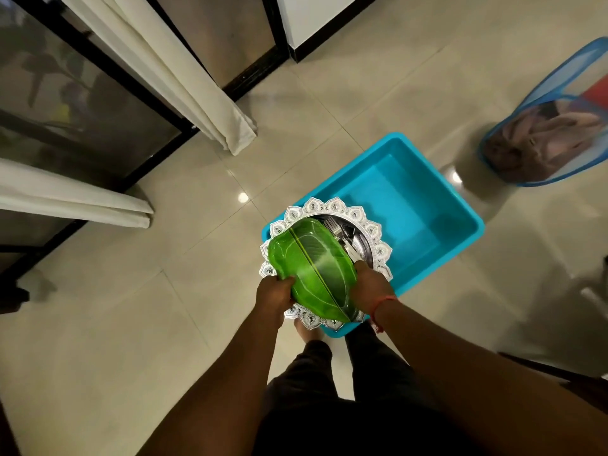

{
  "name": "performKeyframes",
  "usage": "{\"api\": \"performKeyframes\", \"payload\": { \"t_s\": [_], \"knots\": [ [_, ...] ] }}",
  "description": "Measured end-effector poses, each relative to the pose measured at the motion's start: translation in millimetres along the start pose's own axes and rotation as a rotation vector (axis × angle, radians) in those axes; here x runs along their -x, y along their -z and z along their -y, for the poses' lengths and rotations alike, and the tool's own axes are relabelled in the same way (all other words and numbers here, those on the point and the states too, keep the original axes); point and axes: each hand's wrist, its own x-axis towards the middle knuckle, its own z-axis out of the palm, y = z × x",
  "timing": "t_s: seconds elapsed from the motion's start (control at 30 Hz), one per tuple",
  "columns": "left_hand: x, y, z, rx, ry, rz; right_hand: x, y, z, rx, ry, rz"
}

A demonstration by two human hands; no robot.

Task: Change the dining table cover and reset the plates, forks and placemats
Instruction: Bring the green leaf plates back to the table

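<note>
I look down at a stack held over the near corner of a blue plastic tub on the floor. The stack has a round silver placemat with a scalloped white edge, a green leaf-shaped plate on top, and forks with steel plates showing behind the green plate. My left hand grips the stack's left edge. My right hand, with a red thread at the wrist, grips its right edge. The inside of the tub beyond the stack looks bare.
A blue mesh laundry basket with cloth inside stands at the right. Cream curtains hang by dark glass doors on the left. My legs and a bare foot stand on the beige tiled floor. Dark furniture edges the right side.
</note>
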Motion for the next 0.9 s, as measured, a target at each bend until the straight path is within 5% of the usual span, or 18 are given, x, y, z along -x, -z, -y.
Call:
{"api": "performKeyframes", "payload": {
  "t_s": [0.3,0.6,0.9],
  "knots": [
    [24.4,-7.9,-34.7,0.034,-0.124,0.165,40.8,29.2,6.4,-0.205,0.0,-0.152],
    [102.6,-55.5,-86.4,-0.052,-0.433,0.513,134.4,62.7,-8.0,-0.57,-0.038,-0.579],
    [233.7,-144.5,-42.1,-0.221,-0.684,0.694,251.7,68.1,-93.2,-0.895,-0.029,-0.828]
  ]
}}
